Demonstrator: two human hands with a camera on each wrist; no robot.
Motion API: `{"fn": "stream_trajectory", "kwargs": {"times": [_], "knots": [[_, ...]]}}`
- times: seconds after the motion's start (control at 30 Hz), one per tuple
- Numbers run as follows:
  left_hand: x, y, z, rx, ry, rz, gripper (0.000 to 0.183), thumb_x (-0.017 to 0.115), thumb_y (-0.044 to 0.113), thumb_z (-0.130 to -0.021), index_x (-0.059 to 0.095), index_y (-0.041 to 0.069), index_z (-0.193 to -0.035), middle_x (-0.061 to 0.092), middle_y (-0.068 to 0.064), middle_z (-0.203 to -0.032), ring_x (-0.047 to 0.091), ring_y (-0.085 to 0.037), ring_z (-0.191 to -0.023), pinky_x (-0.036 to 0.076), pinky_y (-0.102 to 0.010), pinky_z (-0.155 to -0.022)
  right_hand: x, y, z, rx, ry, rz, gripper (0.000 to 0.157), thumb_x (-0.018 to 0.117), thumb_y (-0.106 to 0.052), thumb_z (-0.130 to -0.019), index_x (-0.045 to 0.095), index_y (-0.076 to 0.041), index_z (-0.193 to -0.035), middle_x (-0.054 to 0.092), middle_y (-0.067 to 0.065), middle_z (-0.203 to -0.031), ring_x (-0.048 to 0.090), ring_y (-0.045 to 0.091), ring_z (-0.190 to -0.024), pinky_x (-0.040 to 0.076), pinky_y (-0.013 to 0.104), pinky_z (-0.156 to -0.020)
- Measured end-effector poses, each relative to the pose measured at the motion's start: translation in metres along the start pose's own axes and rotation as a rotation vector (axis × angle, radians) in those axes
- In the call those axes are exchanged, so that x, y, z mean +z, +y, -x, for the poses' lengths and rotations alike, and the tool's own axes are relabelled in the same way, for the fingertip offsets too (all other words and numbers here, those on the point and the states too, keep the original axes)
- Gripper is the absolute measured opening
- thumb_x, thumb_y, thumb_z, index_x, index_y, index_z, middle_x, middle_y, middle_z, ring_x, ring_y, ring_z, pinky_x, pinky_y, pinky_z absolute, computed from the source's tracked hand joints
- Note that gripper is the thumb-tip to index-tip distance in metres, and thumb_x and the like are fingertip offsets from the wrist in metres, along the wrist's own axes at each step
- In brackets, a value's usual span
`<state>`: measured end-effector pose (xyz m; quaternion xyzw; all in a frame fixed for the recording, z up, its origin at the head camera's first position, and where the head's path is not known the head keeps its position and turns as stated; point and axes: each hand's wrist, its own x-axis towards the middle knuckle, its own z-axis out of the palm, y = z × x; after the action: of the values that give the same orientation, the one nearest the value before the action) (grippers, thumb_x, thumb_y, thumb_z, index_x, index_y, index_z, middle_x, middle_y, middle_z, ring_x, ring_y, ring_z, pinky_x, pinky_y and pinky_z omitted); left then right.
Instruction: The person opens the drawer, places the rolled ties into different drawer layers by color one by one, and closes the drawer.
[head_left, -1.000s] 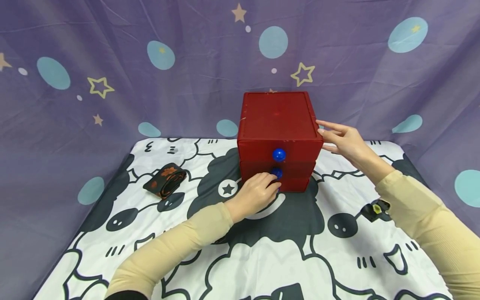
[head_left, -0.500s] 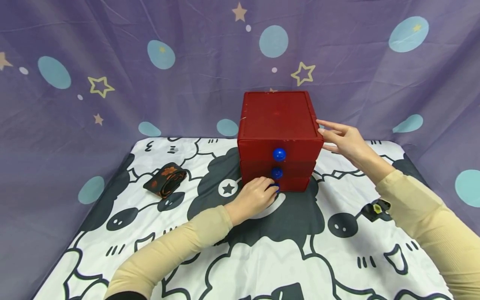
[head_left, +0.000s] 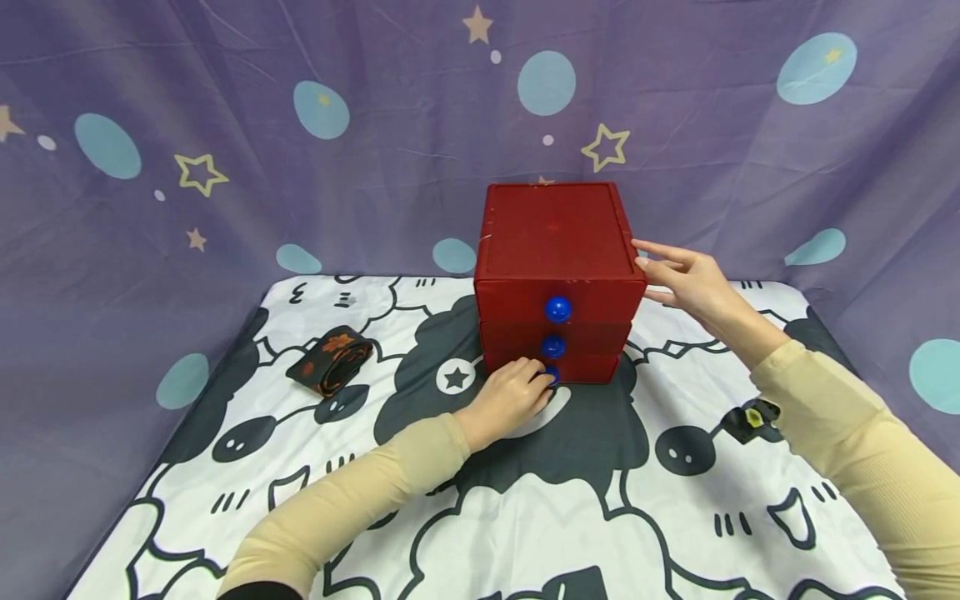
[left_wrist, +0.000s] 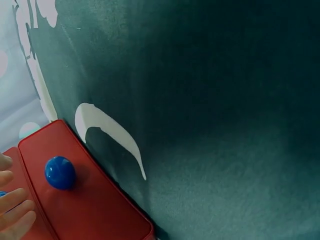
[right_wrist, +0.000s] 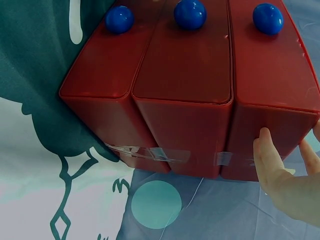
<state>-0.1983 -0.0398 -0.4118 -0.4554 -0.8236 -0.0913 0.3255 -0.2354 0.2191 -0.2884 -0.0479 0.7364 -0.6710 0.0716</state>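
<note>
The red box point(head_left: 555, 233) stands on the cloth point(head_left: 555, 533), ahead of the person at about half past 12; the left hand point(head_left: 512, 392) is at its 7 o'clock, with bent fingers by the lowest knob point(head_left: 552, 375). Whether they hold it I cannot tell, because the wrist views show this knob bare. The right hand point(head_left: 693, 287), at the box's 3 o'clock, grips nothing; its long fingers rest against the side. In my judgement the work now is at the lowest drawer point(head_left: 592, 369), so a firm pinch behind the knob and a level, straight pull toward 6 o'clock would be best, while the right hand steadies the box. The middle knob point(head_left: 553, 347) sits just above and leaves little room for fingers, and the cloth under the drawer could perhaps drag. A dark patterned roll point(head_left: 333, 360) lies well apart, between 8 and 9 o'clock, and a small black-and-yellow piece point(head_left: 752, 419) near 4 o'clock, both outside the pulling path
</note>
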Motion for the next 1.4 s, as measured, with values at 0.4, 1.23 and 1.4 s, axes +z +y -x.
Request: {"fn": "stream_trajectory", "kwargs": {"times": [0.4,1.23,1.4], "knots": [[0.007,0.001,0.001,-0.066,-0.055,0.000,0.014,0.067,0.014,-0.076,0.066,0.005,-0.086,0.056,-0.006,-0.081,0.052,-0.015,-0.068,0.046,-0.023,-0.060,0.000,0.000,0.000,0.010,0.007,-0.003,0.058,0.061,-0.027,-0.082,0.040,-0.010,-0.133,0.053,-0.003,-0.111,0.055,0.005,-0.096,0.049,0.023,-0.075],[0.024,0.004,-0.001,-0.166,-0.098,0.000,0.019,0.067,0.012,-0.076,0.064,0.003,-0.092,0.054,-0.008,-0.083,0.053,-0.017,-0.074,0.049,-0.025,-0.063,0.000,0.000,0.000,0.011,0.009,-0.001,0.057,0.062,-0.027,-0.082,0.041,-0.011,-0.133,0.053,-0.002,-0.111,0.056,0.005,-0.095,0.049,0.022,-0.074],[0.025,0.005,-0.002,-0.175,-0.107,-0.009,0.019,0.067,0.012,-0.076,0.065,0.003,-0.092,0.054,-0.009,-0.084,0.055,-0.017,-0.074,0.049,-0.025,-0.061,-0.001,-0.001,0.001,0.007,0.005,-0.005,0.058,0.062,-0.027,-0.082,0.041,-0.010,-0.133,0.055,-0.004,-0.109,0.056,0.004,-0.095,0.049,0.022,-0.074]]}}
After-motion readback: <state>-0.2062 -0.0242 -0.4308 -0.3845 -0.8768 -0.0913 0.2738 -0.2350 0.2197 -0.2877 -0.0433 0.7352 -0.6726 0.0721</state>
